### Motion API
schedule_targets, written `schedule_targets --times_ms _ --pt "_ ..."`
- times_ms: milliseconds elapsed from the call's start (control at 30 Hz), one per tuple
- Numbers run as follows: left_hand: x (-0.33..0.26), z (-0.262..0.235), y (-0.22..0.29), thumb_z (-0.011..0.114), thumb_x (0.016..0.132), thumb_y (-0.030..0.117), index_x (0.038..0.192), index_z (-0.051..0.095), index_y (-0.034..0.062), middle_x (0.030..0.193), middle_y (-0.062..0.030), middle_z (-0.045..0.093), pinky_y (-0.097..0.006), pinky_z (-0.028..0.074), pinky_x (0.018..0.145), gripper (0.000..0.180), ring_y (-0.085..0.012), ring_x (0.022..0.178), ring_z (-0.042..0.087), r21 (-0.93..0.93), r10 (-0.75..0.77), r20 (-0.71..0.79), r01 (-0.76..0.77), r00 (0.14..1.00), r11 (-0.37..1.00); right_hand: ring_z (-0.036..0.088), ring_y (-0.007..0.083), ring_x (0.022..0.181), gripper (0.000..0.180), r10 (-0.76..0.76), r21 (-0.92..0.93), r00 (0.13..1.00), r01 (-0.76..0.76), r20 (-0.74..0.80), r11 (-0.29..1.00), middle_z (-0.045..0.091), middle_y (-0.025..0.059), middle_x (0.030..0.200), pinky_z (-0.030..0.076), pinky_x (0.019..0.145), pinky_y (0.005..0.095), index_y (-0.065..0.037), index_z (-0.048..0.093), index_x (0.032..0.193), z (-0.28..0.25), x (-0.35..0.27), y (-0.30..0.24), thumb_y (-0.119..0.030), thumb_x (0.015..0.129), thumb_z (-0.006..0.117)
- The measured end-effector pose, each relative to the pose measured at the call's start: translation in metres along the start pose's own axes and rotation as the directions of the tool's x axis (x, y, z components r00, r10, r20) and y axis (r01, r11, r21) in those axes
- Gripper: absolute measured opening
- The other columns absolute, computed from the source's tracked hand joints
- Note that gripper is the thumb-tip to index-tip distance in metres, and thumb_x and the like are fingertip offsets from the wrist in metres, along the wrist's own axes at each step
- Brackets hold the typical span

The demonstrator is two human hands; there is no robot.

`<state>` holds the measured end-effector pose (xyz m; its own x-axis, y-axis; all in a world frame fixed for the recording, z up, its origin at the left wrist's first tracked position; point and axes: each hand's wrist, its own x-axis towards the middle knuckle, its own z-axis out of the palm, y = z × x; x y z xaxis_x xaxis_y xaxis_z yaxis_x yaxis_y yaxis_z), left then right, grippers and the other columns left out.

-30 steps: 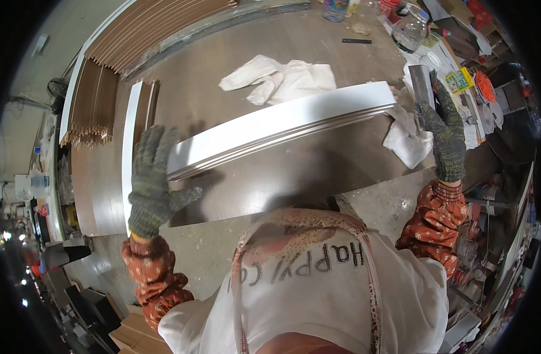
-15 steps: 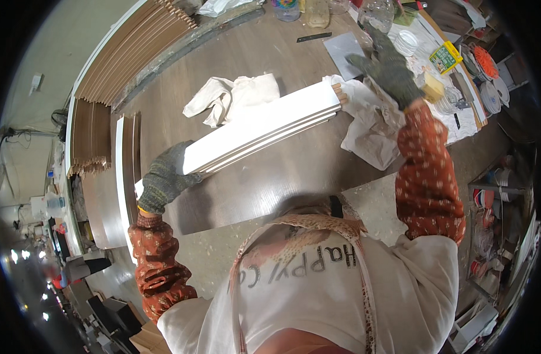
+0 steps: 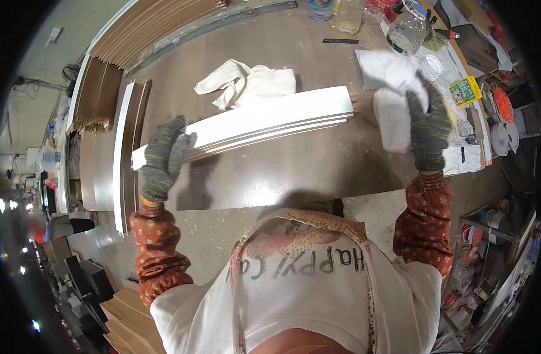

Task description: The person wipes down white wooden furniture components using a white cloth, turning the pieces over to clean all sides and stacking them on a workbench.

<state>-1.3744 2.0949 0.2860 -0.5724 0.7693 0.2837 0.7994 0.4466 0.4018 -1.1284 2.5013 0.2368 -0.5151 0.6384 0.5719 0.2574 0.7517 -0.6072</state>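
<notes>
A long white moulded board (image 3: pixel 264 121) lies across the dark brown worktable (image 3: pixel 294 171). My left hand (image 3: pixel 163 156), in a grey knit glove, rests on the board's left end. At the table's right side my right hand (image 3: pixel 427 121), also gloved, grips a folded white cloth (image 3: pixel 393 115) held just off the board's right end. A crumpled white rag (image 3: pixel 247 82) lies on the table behind the board.
Several brown and white boards (image 3: pixel 126 141) lean at the table's left, with more stacked strips (image 3: pixel 146 29) at the back. Bottles and jars (image 3: pixel 409 29), tape rolls (image 3: pixel 503 127) and small items crowd the right side. Wood blocks (image 3: pixel 123 307) sit on the floor.
The board now lies flatter on the table. My right hand came down from above the board's right end, holding the white cloth. My left hand shifted onto the board's left end.
</notes>
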Motion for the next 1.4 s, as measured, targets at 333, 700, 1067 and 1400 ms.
schedule_targets --times_ms 333,700,1067,1400 --pt "0.000 0.030 -0.007 0.052 0.085 0.026 0.114 0.057 0.0034 0.108 -0.0150 0.061 -0.046 0.037 0.097 0.037 -0.0347 0.096 0.057 0.446 0.293 -0.191 -0.183 0.937 0.876 0.039 0.0261 0.124 0.045 -0.448 0.090 0.420 0.642 0.790 0.761 0.036 0.0143 0.139 0.031 0.105 0.0402 -0.009 0.035 0.135 0.088 -0.035 -0.192 -0.020 0.092 0.030" --pt "0.002 0.031 0.011 0.056 0.086 0.019 0.117 0.053 0.0032 0.110 -0.0156 0.058 -0.043 0.041 0.095 0.034 -0.0291 0.098 0.058 0.201 0.204 -0.292 -0.148 0.935 0.968 0.059 0.0266 0.101 0.036 0.031 -0.230 0.996 -0.048 -0.079 0.972 0.060 0.0126 0.114 0.045 0.089 0.0332 -0.007 0.056 0.119 -0.004 -0.019 -0.033 -0.026 0.089 0.051" --pt "-0.029 0.088 0.018 0.052 0.089 0.015 0.126 0.043 -0.0028 0.126 -0.0157 0.049 -0.039 0.038 0.100 0.042 -0.0281 0.116 0.049 -0.217 0.150 -0.218 -0.198 0.964 0.956 0.054 0.0299 0.111 0.028 -0.307 0.696 0.891 -0.014 0.335 0.718 0.052 0.0189 0.123 0.047 0.092 0.0380 -0.004 0.060 0.105 0.041 -0.047 -0.205 -0.017 0.081 0.060" --pt "0.046 0.063 0.065 0.066 0.071 0.031 0.127 0.046 0.0049 0.121 -0.0233 0.047 -0.046 0.041 0.088 0.065 -0.0380 0.108 0.049 0.156 0.290 -0.299 -0.253 0.909 0.955 0.058 0.0332 0.089 0.027 -0.446 -0.088 0.840 0.492 0.310 0.866 0.062 0.0162 0.097 0.045 0.081 0.0418 -0.002 0.057 0.110 0.129 0.003 -0.122 -0.016 0.087 0.051"
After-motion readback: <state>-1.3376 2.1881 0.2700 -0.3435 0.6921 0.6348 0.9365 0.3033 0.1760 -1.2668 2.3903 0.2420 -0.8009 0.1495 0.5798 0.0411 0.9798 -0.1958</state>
